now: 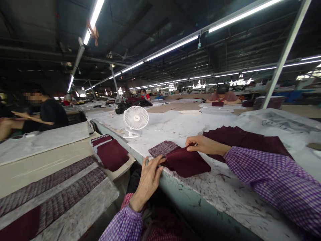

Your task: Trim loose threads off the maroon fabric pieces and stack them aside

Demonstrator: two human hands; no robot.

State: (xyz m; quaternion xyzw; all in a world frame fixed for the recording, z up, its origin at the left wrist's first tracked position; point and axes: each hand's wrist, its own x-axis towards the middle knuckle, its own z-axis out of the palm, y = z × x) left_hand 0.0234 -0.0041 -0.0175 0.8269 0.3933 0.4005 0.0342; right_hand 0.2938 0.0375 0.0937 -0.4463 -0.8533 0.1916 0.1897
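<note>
A dark maroon fabric piece point(189, 163) lies at the near edge of the white-topped table. My right hand point(203, 144) pinches its upper edge between thumb and fingers. At the left corner of the same piece is my left hand point(149, 177), fingers stretched out and apart, the fingertips touching the cloth. A speckled maroon-and-grey fabric piece point(163, 148) lies partly beneath the maroon one. Behind my right wrist spreads a fanned stack of maroon fabric pieces point(240, 139).
A white clip fan point(136, 118) stands near the table's left edge. On the lower surface at left lie a maroon fabric stack point(112, 154) and overlapping speckled pieces point(72, 182). Clear plastic sheeting point(288, 122) covers the right. Several people work farther off, one point(54, 108) seated left.
</note>
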